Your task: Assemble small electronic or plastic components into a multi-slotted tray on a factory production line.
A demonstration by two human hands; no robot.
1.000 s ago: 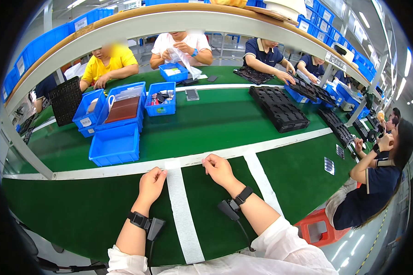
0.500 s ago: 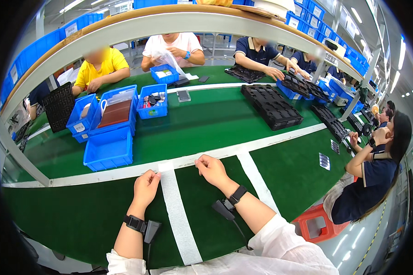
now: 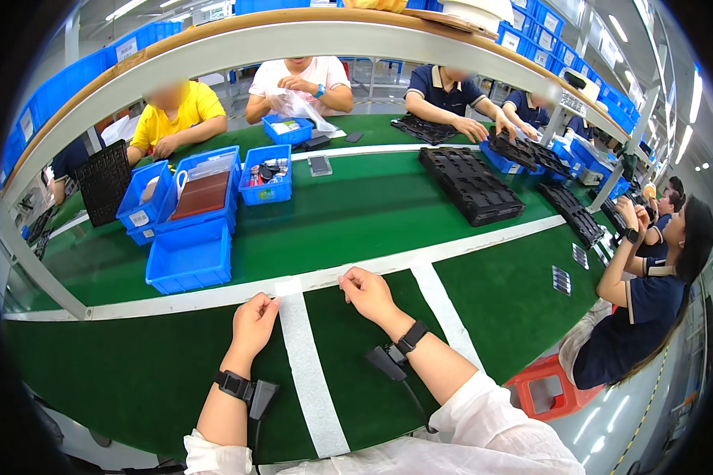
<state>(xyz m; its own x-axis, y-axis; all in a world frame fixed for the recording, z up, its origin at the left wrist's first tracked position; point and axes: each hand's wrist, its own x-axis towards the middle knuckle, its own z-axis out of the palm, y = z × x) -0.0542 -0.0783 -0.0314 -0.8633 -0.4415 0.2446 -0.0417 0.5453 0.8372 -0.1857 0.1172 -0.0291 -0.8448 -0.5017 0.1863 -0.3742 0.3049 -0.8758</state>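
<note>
My left hand hovers over the green table mat, loosely closed with the thumb against the curled fingers. To its right, my right hand is also closed in a loose fist, near the white strip that runs along the table. Nothing shows in either hand. Between them a pale band crosses the mat toward me. Each wrist wears a black strap with a small black cabled device, one on the left and one on the right.
Beyond my left hand stands an empty blue bin, with filled blue bins behind it. Stacked black trays lie across the table. Small dark cards rest at the right. Co-workers sit opposite and at my right, near a red stool.
My hands stay almost still. The co-worker at the right has raised both hands in front of the face. Opposite, the person with the clear plastic bag has lowered it.
</note>
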